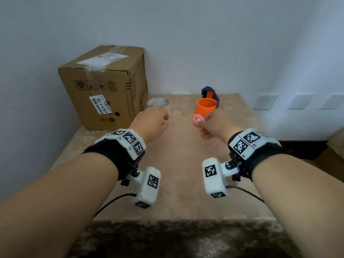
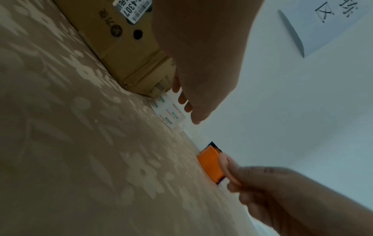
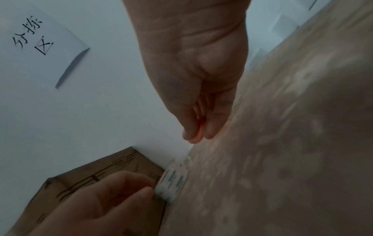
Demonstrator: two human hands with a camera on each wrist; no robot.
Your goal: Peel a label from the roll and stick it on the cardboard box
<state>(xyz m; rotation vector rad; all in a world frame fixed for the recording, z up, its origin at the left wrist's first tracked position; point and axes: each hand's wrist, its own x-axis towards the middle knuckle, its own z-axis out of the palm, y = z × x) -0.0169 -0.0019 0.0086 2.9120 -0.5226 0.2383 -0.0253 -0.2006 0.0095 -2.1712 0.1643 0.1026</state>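
A brown cardboard box (image 1: 104, 86) (image 2: 129, 52) (image 3: 101, 172) with a white printed label on its front stands at the back left of the table. A white label roll (image 1: 158, 102) (image 2: 169, 113) (image 3: 173, 182) lies flat just right of the box. My left hand (image 1: 164, 119) (image 2: 187, 107) (image 3: 145, 191) hovers at the roll with relaxed fingers, holding nothing; I cannot tell if it touches the roll. My right hand (image 1: 202, 122) (image 2: 232, 177) (image 3: 196, 135) pinches a flat pink disc (image 1: 197, 119) (image 2: 227, 166) between thumb and fingers, above the table in front of an orange cup.
The orange cup (image 1: 206, 107) (image 2: 210, 166) stands at the back middle of the patterned tabletop (image 1: 176, 183), with a purple and black object (image 1: 210, 92) behind it. A wall closes the back and left. A paper sign (image 3: 40, 39) hangs on the wall.
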